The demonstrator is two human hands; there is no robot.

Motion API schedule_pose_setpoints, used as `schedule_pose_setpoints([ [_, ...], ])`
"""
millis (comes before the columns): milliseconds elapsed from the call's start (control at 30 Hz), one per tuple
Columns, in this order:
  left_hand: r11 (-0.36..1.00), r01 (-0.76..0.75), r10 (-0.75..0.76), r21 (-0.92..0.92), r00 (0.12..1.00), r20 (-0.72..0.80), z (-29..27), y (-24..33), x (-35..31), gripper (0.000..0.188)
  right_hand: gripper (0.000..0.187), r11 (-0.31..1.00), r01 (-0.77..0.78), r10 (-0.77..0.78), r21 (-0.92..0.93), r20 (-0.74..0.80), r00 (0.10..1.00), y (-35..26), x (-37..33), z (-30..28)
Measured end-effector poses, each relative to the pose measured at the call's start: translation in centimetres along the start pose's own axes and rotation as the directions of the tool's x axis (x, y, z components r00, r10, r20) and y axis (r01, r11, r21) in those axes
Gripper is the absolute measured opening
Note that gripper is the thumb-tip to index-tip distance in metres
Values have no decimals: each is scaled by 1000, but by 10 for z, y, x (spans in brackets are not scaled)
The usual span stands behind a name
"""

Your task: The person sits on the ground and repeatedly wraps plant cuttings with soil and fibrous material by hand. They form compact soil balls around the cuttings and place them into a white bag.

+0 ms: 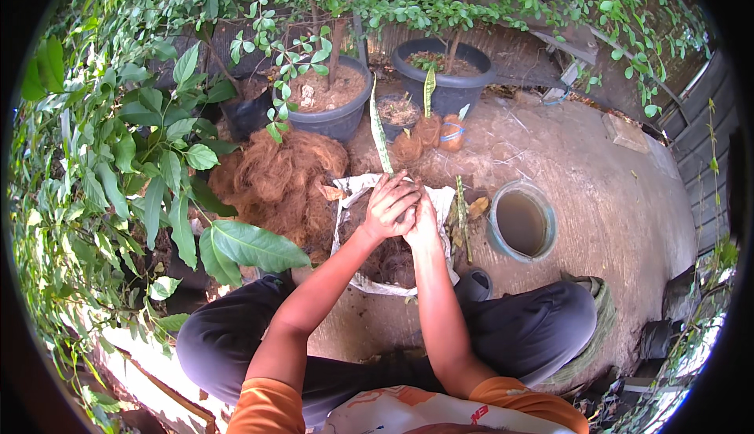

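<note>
One snake-plant cutting (380, 131) gripped by both hands, left hand (390, 208) and right hand (424, 226), over one white sack (349, 190); three dark pots (452, 88) behind.

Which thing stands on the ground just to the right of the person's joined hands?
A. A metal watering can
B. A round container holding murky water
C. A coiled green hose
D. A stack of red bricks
B: a round blue-rimmed container with murky water stands on the ground right of the left hand and right hand, which meet at the base of a long narrow leaf.
</note>
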State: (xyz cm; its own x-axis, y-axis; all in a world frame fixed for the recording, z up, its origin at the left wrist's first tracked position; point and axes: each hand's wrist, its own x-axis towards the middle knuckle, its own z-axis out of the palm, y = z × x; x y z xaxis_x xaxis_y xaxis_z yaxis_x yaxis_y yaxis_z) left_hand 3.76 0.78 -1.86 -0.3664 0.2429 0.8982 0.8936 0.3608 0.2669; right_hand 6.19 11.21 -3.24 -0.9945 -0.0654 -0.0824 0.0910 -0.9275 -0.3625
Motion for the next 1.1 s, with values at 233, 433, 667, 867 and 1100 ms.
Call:
schedule_pose_setpoints([
  [233,983,151,-168,107,969,181,-6,10,6,29,37,999,32,-31,4,-83,996,2,2,-12],
  [433,430,815,-805,-388,541,242,3,15,34,83,31,788,206,-387,-581,-206,899,-19,1,44],
  [667,-16,892,-879,-452,203,431,-12,18,60,94,48,606,308,-370,-734,82,925,-15,-14,70],
  [867,-17,846,-896,-534,224,384,-16,18,52,76,55,557,305,-310,-773,147,939,-6,-21,70],
  [1100,-169,826,-871,-537,130,474,-11,24,45,66,64,567,267,-256,-779,141,956,-12,-19,79],
])
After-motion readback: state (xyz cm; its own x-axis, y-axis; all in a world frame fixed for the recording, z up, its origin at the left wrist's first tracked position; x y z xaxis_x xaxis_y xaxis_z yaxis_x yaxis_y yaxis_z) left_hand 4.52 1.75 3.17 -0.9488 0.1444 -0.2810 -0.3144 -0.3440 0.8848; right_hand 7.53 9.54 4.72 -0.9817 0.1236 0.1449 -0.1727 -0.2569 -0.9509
